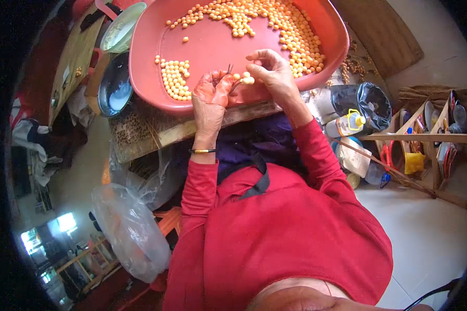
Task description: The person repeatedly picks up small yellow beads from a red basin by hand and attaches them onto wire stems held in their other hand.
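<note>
My left hand [211,93], stained orange-red on the fingers, is closed on a few thin dark stems [230,68] whose tips poke up past the thumb. A small bunch of pale yellow balls [247,79] sits just right of these fingers, apparently on the stems. My right hand [272,72] is close beside the bunch, thumb and forefinger apart, the other fingers curled and partly hidden. Both hands are over the near rim of a large red basin [207,49]. Many small round orange balls [301,46] lie along its far and right sides, with a smaller group [175,79] at the left.
The basin rests on a wooden board [176,133]. Left are a dark bowl [109,85] and a pale green basin [123,26]. A clear plastic bag [132,233] hangs lower left. Right stand a black-lined bin [368,103], a yellow-capped bottle [346,123] and a wooden rack [425,137].
</note>
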Motion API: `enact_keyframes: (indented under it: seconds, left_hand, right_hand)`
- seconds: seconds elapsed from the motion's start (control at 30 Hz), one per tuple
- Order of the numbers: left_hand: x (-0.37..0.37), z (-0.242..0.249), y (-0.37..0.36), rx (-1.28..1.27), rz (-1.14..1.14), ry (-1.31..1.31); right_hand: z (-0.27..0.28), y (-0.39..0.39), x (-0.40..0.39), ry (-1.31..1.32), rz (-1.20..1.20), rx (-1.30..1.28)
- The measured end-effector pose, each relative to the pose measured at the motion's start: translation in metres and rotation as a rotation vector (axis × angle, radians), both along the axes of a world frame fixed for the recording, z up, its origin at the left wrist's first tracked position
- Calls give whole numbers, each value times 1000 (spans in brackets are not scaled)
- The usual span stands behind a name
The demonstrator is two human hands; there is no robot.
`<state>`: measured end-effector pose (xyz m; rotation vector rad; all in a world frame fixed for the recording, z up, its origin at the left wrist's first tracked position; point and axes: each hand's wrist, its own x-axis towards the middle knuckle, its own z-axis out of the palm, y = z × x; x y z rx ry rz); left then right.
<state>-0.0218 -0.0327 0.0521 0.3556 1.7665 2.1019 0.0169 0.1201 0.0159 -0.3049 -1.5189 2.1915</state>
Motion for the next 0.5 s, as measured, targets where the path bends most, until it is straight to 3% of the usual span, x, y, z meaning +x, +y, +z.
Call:
enact_keyframes:
  seconds: [0.4, 0.5]
  left_hand:
    - [-3, -5, 1, -62, -14, 37]
    - [0, -4, 4, -52, 4, 37]
  right_hand:
    - [5, 36, -12, -84, -68, 60]
    - [-5, 51, -28, -66, -124, 259]
